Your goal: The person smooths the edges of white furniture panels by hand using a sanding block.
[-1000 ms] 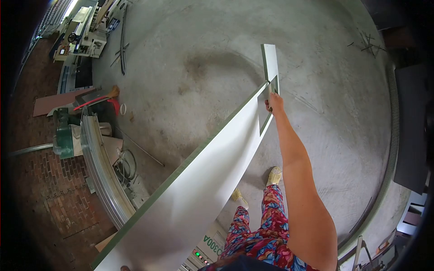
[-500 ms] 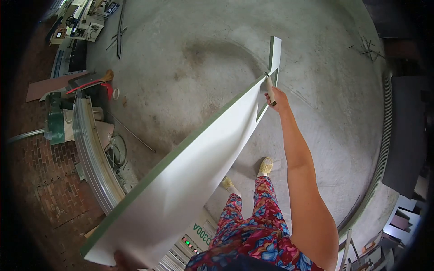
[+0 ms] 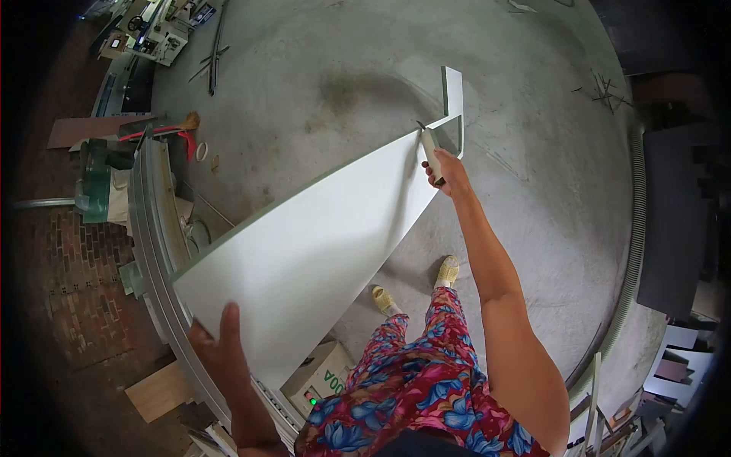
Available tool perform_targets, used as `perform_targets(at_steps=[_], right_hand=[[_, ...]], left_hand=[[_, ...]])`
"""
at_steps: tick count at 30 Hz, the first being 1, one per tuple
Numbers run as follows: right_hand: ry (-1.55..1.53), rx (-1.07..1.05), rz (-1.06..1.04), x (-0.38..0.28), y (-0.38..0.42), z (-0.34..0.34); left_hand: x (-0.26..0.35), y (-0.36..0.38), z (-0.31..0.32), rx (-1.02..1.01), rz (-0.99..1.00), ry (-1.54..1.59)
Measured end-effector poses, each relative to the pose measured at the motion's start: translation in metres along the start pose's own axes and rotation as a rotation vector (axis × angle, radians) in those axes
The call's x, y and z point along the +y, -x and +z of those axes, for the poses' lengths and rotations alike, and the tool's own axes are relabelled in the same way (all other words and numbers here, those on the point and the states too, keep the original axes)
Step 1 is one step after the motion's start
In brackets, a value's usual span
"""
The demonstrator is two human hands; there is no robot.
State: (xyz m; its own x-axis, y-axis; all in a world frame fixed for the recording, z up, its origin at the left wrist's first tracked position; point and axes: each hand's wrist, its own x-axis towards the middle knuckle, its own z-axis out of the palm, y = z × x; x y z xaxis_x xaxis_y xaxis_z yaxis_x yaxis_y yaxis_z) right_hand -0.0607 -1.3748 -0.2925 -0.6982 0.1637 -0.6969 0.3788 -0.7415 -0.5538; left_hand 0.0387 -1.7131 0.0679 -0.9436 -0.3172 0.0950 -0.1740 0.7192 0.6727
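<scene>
A long white board [image 3: 304,228] with green edges stretches from the lower left to the centre, and its far end has a cut-out and a narrow arm [image 3: 453,91]. My left hand [image 3: 228,358] is at the board's near end, thumb over the white face and fingers at the end edge, partly hidden. In my right hand [image 3: 449,174], fingers curl around a beige-handled tool [image 3: 431,145] with a thin dark tip. That tip lies at the board's far corner, by the cut-out.
A metal rail [image 3: 156,228] and a pale machine with green lettering [image 3: 324,373] lie beside and under the board's near end. A red-handled tool [image 3: 186,141] is at the left. A ribbed hose [image 3: 633,228] runs along the right. Thin scraps [image 3: 607,91] lie on the floor.
The board's near end has swung up and away from me, and its white face shows more fully. My left hand has come into view at that end. My right hand has shifted slightly left.
</scene>
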Motion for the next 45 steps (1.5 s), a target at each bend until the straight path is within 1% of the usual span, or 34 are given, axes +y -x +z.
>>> perform_targets(at_steps=[1,4,7,8,11,12,15,16,21,25,28,31,33,34,36,37,38,39,41,43,44,45], right_hand=[[0.020,-0.014,-0.002,0.003,0.015,0.010],[0.065,-0.066,-0.022,0.020,0.055,0.034],[0.108,-0.097,-0.061,0.039,0.092,0.061],[0.107,-0.111,-0.079,0.046,0.104,0.070],[0.176,-0.168,-0.122,0.063,0.146,0.099],[0.196,-0.178,-0.145,0.069,0.159,0.108],[0.261,-0.217,-0.203,0.084,0.195,0.134],[0.297,-0.228,-0.224,0.089,0.207,0.141],[0.506,-0.308,-0.357,0.103,0.263,0.173],[0.604,-0.373,-0.455,0.108,0.293,0.183],[0.630,-0.414,-0.482,0.113,0.316,0.194],[0.623,-0.439,-0.550,0.114,0.343,0.207],[0.649,-0.467,-0.595,0.115,0.354,0.211],[0.623,-0.470,-0.675,0.120,0.357,0.213],[0.625,-0.528,-0.663,0.118,0.370,0.215],[0.635,-0.571,-0.648,0.116,0.377,0.215],[0.653,-0.640,-0.575,0.114,0.383,0.215],[0.611,-0.700,-0.667,0.118,0.385,0.214],[0.522,-0.821,-0.846,0.129,0.389,0.213],[0.482,-0.752,-0.849,0.129,0.389,0.204],[0.462,-0.688,-0.800,0.127,0.387,0.197],[0.440,-0.624,-0.750,0.125,0.385,0.189]], left_hand=[[-0.003,-0.001,-0.001,-0.043,0.057,-0.003],[-0.021,-0.005,-0.003,-0.108,0.067,0.023],[-0.033,-0.003,-0.003,-0.079,0.022,-0.059],[-0.038,-0.004,-0.004,-0.132,0.092,0.045],[-0.052,-0.001,-0.004,-0.156,0.094,0.217],[-0.056,0.000,-0.005,-0.153,0.075,0.150],[-0.073,0.002,-0.006,-0.157,0.130,0.250],[-0.080,0.002,-0.006,-0.161,0.099,0.225],[-0.111,0.003,-0.006,-0.170,0.167,0.265],[-0.119,0.006,-0.003,-0.151,0.189,0.250],[-0.125,0.004,-0.003,-0.210,0.162,0.273],[-0.131,0.002,-0.002,-0.208,0.191,0.261],[-0.126,0.005,-0.003,-0.210,0.232,0.316],[-0.126,0.005,-0.003,-0.205,0.248,0.324],[-0.125,0.006,-0.005,-0.212,0.265,0.334],[-0.134,0.004,-0.001,-0.247,0.269,0.395],[-0.150,-0.001,0.006,-0.280,0.271,0.456],[-0.153,-0.005,0.005,-0.313,0.272,0.517],[-0.155,-0.010,-0.003,-0.388,0.396,0.227],[-0.141,-0.001,-0.008,-0.348,0.404,0.140],[-0.159,-0.009,0.005,-0.290,0.253,0.301],[-0.153,-0.006,0.003,-0.275,0.274,0.303]])
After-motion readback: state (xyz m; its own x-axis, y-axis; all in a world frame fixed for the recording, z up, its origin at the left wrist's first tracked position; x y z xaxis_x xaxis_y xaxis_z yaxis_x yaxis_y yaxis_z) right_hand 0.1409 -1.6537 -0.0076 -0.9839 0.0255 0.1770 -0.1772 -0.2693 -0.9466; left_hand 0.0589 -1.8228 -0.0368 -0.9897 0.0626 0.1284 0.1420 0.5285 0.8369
